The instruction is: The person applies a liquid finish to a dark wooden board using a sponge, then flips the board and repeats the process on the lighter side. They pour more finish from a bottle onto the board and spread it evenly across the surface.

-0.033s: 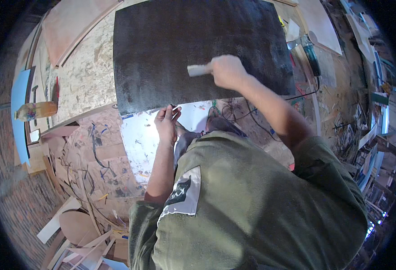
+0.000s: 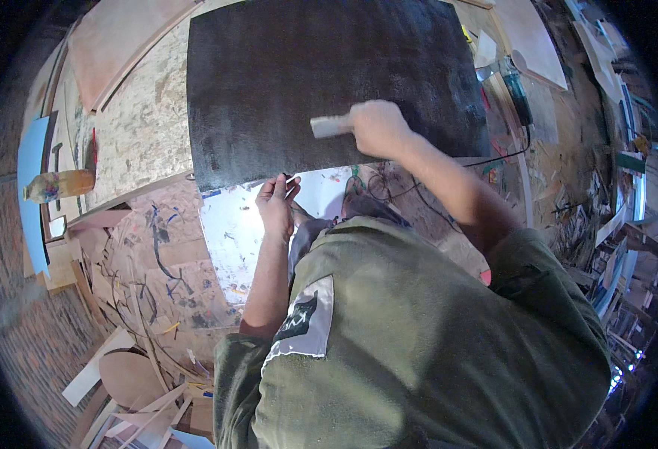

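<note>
A large dark, nearly black sheet [image 2: 299,75] lies flat in front of me, its surface streaked with a faint sheen. Over its near right half, my right hand [image 2: 379,129] is closed around a flat, pale spreader [image 2: 330,126], whose blade points left across the sheet. The hand is slightly blurred, and I cannot tell whether the blade touches the surface. At the sheet's near edge, my left hand [image 2: 276,202] has its fingertips curled together around a small dark bit that I cannot make out.
The sheet lies on a stained worktable [image 2: 149,120]. To the left are a bottle of amber liquid [image 2: 67,183] and a blue strip [image 2: 34,194]. A dark green container [image 2: 517,97] stands at the right. Below lie a white panel [image 2: 228,243] and wood offcuts [image 2: 149,408].
My right hand has moved slightly towards me with the spreader, over the sheet. My left hand has stayed at the near edge.
</note>
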Motion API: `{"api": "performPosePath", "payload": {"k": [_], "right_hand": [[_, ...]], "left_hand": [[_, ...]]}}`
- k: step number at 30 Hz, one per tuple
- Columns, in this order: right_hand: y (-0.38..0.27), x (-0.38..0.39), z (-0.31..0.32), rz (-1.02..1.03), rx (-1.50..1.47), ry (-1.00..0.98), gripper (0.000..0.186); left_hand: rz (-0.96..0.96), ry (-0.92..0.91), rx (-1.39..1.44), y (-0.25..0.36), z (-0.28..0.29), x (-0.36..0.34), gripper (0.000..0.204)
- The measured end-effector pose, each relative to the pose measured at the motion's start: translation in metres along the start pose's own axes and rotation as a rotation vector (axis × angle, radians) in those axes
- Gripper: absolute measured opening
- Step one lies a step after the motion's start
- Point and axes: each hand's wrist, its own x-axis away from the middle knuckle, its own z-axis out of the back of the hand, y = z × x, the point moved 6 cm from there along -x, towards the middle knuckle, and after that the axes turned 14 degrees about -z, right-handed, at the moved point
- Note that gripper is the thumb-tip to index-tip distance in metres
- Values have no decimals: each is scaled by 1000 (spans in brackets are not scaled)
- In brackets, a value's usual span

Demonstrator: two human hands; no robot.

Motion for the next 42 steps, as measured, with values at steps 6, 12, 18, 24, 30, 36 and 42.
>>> {"api": "performPosePath", "payload": {"k": [6,12,18,24,30,36,42], "right_hand": [[-15,71,-22,108,-92,1,24],[35,71,-21,-149,-372,-132,24],[118,-4,31,-125,-377,302,23],[125,-48,1,10,-48,374,32],[152,-84,19,-22,-59,350,37],[120,-44,11,11,21,110,28],[85,65,-26,127,1,-19,24]], "left_hand": [[6,-44,0,-6,-4,-11,14],[12,-59,10,-9,-6,-10,14],[61,-75,41,-12,-32,11,18],[19,-49,-61,-36,-67,26,19],[-4,-6,-79,-50,-76,30,20],[-13,-6,-62,-52,-73,25,18],[40,-76,-90,-52,-72,21,19]]}}
